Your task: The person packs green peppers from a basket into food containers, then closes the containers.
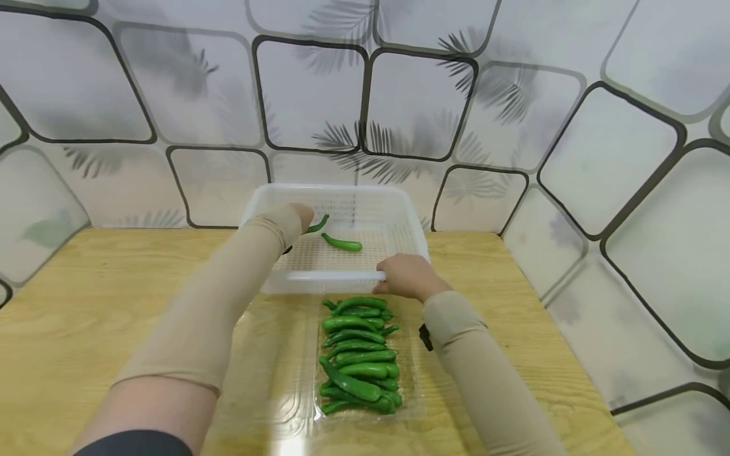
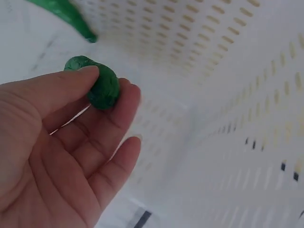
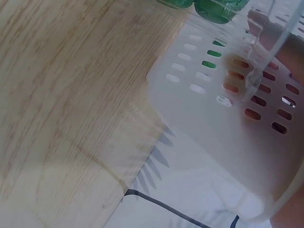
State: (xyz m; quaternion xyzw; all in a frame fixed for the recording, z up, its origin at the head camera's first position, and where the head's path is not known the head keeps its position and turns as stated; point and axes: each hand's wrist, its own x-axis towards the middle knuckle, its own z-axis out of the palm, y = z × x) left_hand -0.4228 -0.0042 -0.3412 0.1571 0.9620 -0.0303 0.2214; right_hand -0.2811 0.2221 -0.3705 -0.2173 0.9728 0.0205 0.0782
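My left hand (image 1: 304, 215) reaches down inside a white perforated plastic basket (image 1: 333, 276). Its thumb and fingers pinch a green pepper (image 2: 105, 89), seen nearly end-on in the left wrist view. A second green pepper (image 1: 342, 243) lies on the basket floor to the right of that hand. With fingers over the near rim at the right corner, my right hand (image 1: 407, 275) grips the basket. Directly in front of the basket, a pile of green peppers (image 1: 356, 354) lies in a clear plastic container (image 1: 413, 392).
What looks like the container's clear lid (image 1: 256, 373) lies flat on its left side. Everything stands on a light wooden table (image 1: 74, 329). A patterned wall (image 1: 310, 95) rises right behind the basket and along the right side.
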